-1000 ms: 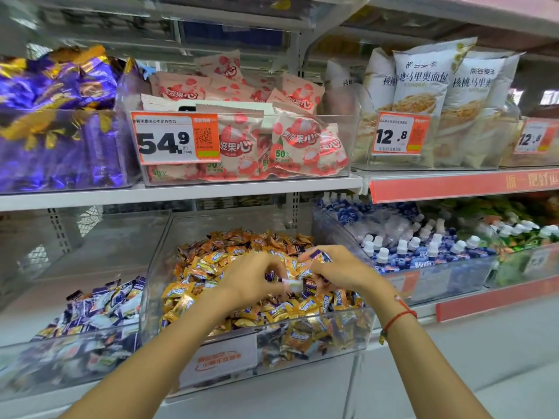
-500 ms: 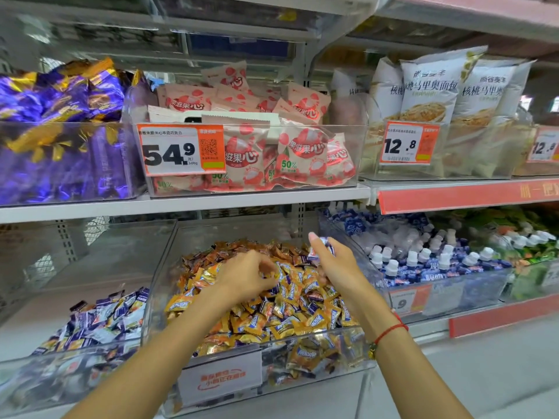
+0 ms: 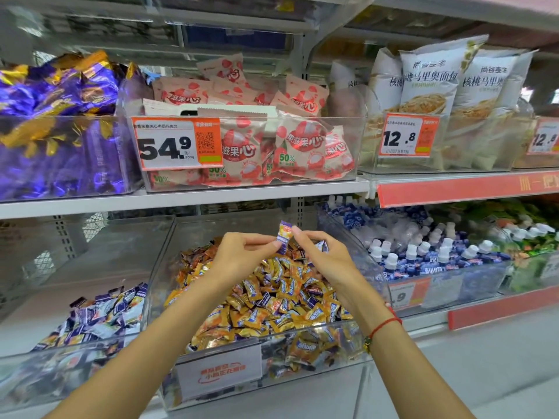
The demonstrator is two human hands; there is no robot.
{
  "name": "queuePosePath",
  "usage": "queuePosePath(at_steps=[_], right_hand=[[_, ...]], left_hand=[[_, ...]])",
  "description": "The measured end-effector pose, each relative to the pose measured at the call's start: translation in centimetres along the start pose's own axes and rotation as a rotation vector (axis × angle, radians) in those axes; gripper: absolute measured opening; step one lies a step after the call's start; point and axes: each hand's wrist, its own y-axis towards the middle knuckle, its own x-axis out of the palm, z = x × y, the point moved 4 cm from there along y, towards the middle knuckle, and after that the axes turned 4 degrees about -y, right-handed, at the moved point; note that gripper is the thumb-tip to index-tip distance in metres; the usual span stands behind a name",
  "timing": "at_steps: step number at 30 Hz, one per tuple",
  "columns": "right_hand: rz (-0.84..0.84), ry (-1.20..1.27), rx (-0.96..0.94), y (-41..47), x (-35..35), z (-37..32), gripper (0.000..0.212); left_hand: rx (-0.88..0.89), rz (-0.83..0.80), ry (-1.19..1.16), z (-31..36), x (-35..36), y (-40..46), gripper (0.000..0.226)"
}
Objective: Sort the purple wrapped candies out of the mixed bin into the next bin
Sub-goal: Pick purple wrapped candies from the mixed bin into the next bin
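Observation:
A clear mixed bin [image 3: 367, 343] on the lower shelf is heaped with orange wrapped candies and some purple ones. Above the heap both hands meet on one purple wrapped candy [image 3: 284, 237]. My left hand [image 3: 242, 258] pinches its lower end. My right hand [image 3: 323, 258] touches its upper end with a fingertip and holds another purple candy [image 3: 321, 246] in its curled fingers. The clear bin to the left [image 3: 75, 355] holds a smaller pile of purple candies [image 3: 99, 316].
A bin of small white-capped bottles [image 3: 423, 255] stands to the right. The upper shelf carries purple foil sweets [image 3: 57, 122], pink snack packs [image 3: 257, 140] behind a 54.9 price tag, and white bread bags [image 3: 447, 95]. Grey floor lies at lower right.
Both hands have risen out of the candy heap. My right hand lifted a purple candy, and my left hand came up and took hold of its lower end.

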Motion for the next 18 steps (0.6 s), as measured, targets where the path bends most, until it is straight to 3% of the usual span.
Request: queuePosePath(at_steps=[4,8,11,15,18], right_hand=[[-0.003,0.014,-0.056,0.0,0.3,-0.8,0.028],[0.022,0.077,0.035,0.3,-1.6,-0.4,0.038],[0.026,0.152,0.153,0.3,-2.8,0.2,0.059],[-0.084,0.234,0.134,-0.1,-3.0,-0.2,0.025],[-0.114,0.161,0.103,-0.1,-3.5,0.0,0.014]], left_hand=[[0.041,-0.105,-0.014,1.1,2.2,-1.1,0.021],[0.118,-0.105,-0.030,1.1,3.2,-0.9,0.017],[0.186,-0.235,0.323,-0.2,4.2,0.1,0.019],[0.210,-0.549,0.872,-3.7,6.1,1.4,0.037],[0.203,-0.617,1.044,-4.3,6.2,2.1,0.041]])
